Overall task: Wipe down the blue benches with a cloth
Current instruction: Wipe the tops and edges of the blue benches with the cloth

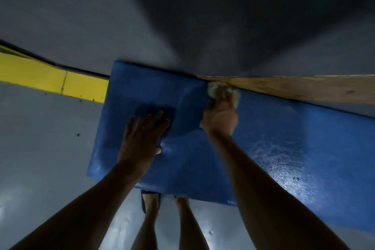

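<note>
1. Blue bench fills centre to right of frame, long axis running from left-centre toward lower right; right end cut off.
2. Cloth, pale and blurred, at bench's far edge beside a wooden plank.
3. Right hand grips cloth, fingers curled, arm extended.
4. Left hand flat on bench, fingers straight, spread.

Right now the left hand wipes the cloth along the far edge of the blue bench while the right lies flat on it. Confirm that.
Not quite: the hands are swapped. In the head view the right hand holds the cloth at the blue bench's far edge, while the left hand lies flat on it.
</note>
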Motion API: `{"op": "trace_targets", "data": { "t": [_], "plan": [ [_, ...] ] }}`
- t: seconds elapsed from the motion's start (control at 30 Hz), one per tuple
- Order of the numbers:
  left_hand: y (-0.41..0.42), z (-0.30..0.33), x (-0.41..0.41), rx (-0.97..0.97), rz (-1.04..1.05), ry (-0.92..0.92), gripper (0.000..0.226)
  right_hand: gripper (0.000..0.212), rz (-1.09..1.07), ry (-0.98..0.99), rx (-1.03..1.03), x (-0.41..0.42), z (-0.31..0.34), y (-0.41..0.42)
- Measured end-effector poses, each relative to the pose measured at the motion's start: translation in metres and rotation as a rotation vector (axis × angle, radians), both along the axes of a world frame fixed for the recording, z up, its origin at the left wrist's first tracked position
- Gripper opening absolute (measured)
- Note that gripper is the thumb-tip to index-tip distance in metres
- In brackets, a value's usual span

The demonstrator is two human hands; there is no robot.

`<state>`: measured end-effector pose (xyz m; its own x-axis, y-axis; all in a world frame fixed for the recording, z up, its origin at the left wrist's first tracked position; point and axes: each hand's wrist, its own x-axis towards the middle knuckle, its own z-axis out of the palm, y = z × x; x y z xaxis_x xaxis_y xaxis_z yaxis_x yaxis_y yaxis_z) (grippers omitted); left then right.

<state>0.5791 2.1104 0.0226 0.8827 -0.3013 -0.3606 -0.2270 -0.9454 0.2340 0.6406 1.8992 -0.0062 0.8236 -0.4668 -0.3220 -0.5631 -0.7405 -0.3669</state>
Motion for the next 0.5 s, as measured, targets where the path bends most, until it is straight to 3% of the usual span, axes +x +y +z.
{"op": "trace_targets", "data": {
  "t": [0.13, 0.27, 0.4, 0.5],
  "plan": [
    [-0.001, 0.003, -0.001, -0.004, -0.029, -0.048, 0.1, 0.043, 0.393, -0.061, 0.035, 0.022, 0.006, 0.036],
    [-0.003, 0.006, 0.0, 0.01, -0.022, -0.027, 0.098, 0.047, 0.62, -0.097, -0.03, 0.013, 0.009, -0.022],
    [0.001, 0.003, -0.002, -0.034, -0.023, -0.056, 0.099, 0.042, 0.348, -0.032, -0.119, -0.015, 0.01, -0.09],
    [0.003, 0.001, -0.001, -0.046, -0.007, -0.034, 0.098, 0.041, 0.201, -0.022, -0.176, -0.022, 0.007, -0.088]
  ]
}}
